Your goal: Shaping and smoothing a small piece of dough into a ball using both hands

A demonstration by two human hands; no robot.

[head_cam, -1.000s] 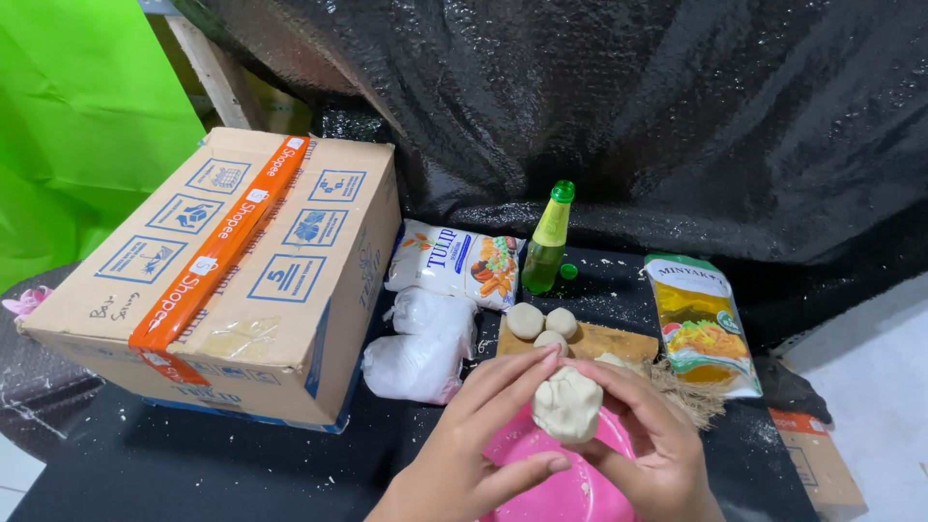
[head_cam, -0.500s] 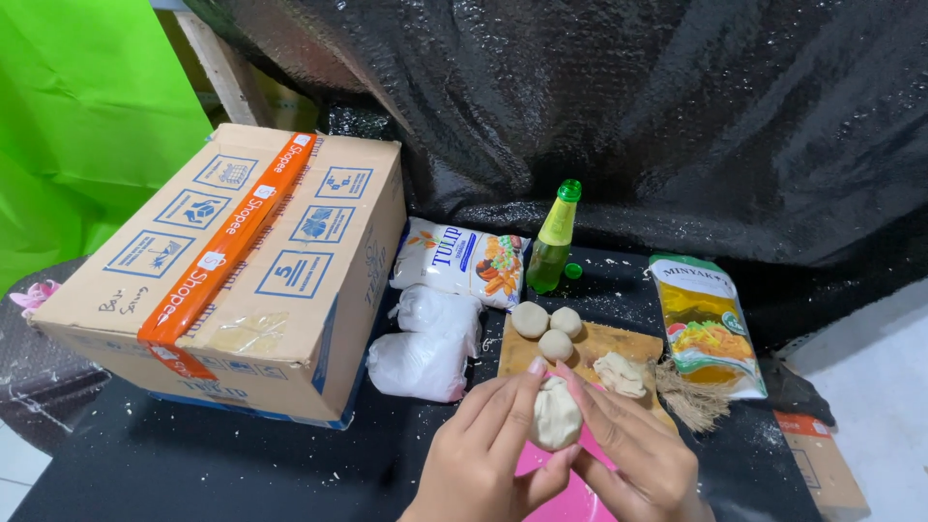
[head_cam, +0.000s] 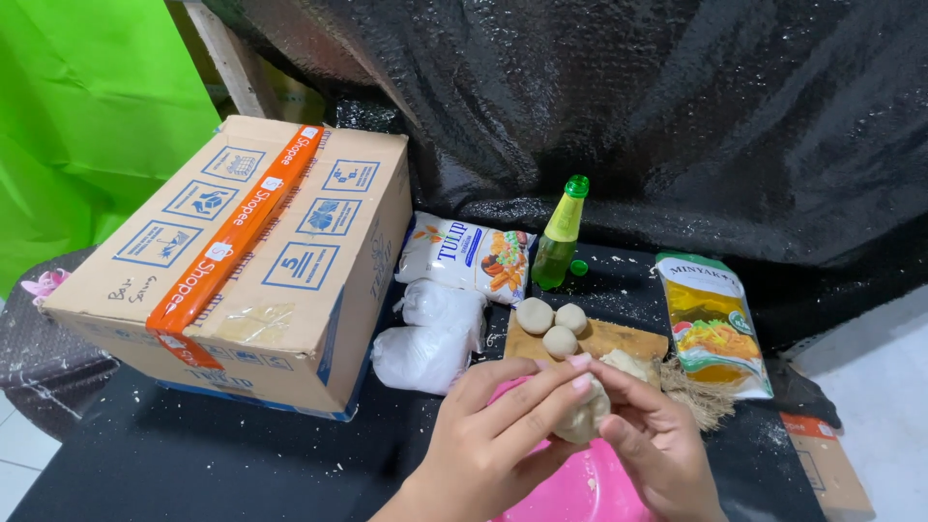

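Note:
A pale lump of dough (head_cam: 586, 418) is pinched between both my hands, low in the middle of the view. My left hand (head_cam: 493, 440) wraps it from the left, fingertips on top. My right hand (head_cam: 657, 445) cups it from the right and below. Under my hands lies a pink plate (head_cam: 580, 491). Just beyond, a wooden board (head_cam: 619, 340) carries three small dough balls (head_cam: 553, 325) and a rough piece of dough (head_cam: 626, 363).
A large taped cardboard box (head_cam: 242, 261) fills the left. By the board are a white printed bag (head_cam: 466, 257), two clear bags of white powder (head_cam: 430, 333), a green bottle (head_cam: 559, 236) and a yellow-green pouch (head_cam: 713, 323). Black sheeting hangs behind.
The dough lump has gone from lying flat and exposed between my fingers to being enclosed deeper in both hands. My hands have shifted slightly lower and to the right.

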